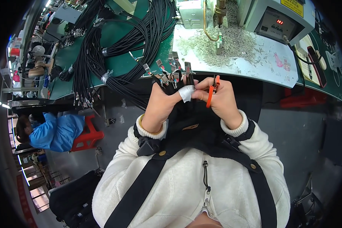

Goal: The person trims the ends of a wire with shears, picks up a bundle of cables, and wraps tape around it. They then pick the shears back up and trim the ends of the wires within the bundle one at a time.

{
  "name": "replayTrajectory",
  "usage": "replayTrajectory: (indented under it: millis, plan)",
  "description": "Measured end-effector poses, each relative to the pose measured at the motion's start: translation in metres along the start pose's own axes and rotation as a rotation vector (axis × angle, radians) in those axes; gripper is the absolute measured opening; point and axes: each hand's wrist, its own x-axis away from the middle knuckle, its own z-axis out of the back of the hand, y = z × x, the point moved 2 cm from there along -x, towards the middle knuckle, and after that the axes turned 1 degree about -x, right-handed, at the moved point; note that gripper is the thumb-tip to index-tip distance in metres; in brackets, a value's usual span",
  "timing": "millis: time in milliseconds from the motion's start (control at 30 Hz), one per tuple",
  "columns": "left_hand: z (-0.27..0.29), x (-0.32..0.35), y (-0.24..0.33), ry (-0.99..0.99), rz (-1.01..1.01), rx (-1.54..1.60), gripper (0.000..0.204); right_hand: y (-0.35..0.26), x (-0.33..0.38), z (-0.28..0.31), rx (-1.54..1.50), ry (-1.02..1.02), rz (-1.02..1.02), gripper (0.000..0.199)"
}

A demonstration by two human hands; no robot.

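Observation:
My left hand is closed round several black cables whose metal connectors fan out above the fingers, with small coloured wires showing at some ends. White tape wraps the left thumb. One connector stands upright between the two hands. Closed beside it, my right hand holds a small orange-handled cutting tool in its palm; the tool's tips are mostly hidden. The right thumb and forefinger pinch close to the left thumb tip, at the upright connector's cable.
Bundles of black cable cover the green table's left side. Small metal pieces litter a white board under a bench machine. A grey control box stands right. Left, a person in blue sits on a red stool.

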Motion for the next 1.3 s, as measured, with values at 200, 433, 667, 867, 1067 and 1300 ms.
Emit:
replayTrajectory:
  millis: [200, 433, 667, 867, 1067, 1300]
  plan:
    - [0.005, -0.004, 0.004, 0.052, -0.008, 0.010, 0.015, 0.002, 0.002, 0.006, 0.181, 0.115, 0.039, 0.008]
    - [0.008, -0.004, 0.002, 0.142, -0.111, -0.139, 0.018, 0.006, 0.002, 0.006, 0.039, 0.180, 0.053, 0.010]
    - [-0.010, -0.011, 0.005, -0.088, 0.018, 0.153, 0.018, -0.008, 0.000, 0.008, 0.707, -0.042, 0.136, 0.012]
    - [-0.007, -0.020, -0.003, -0.346, 0.106, 0.456, 0.020, -0.061, 0.004, 0.032, 0.625, -0.221, 0.330, 0.018]
    - [-0.025, -0.018, -0.020, -0.392, -0.041, -0.263, 0.026, -0.099, -0.006, 0.021, 1.105, -0.385, 0.742, 0.043]
    - [-0.038, -0.029, -0.029, -0.308, -0.071, -0.138, 0.026, -0.099, -0.011, 0.035, 0.945, -0.395, 0.697, 0.056]
